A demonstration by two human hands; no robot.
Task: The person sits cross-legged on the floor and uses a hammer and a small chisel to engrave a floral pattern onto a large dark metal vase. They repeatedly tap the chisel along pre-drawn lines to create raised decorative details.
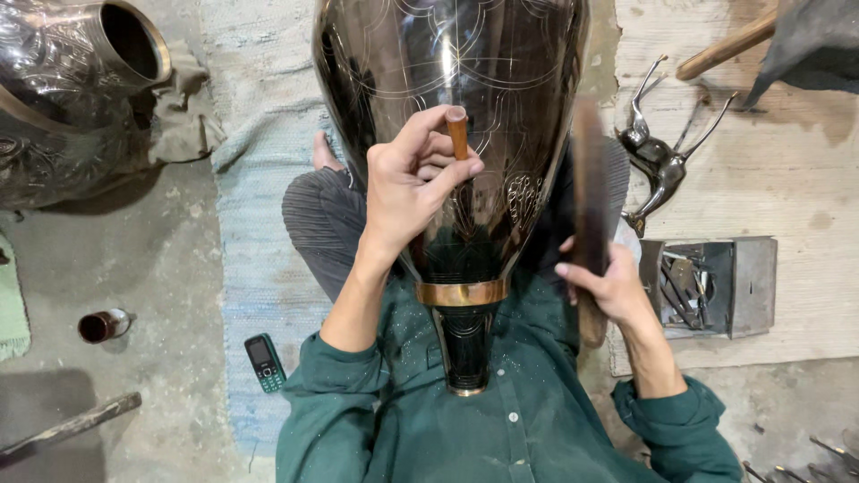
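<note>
Bare floor left of the vase [456, 107] — tool tray [707, 286] and calipers [662, 156] crowding the right.

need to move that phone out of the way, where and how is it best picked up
Pinch the mobile phone across its long side edges, coming straight down from above. It lies flat, screen up, on the blue mat, nothing crowding either edge.

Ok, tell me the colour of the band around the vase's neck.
The band is shiny gold or brass against the dark vase, in the head view.
</note>
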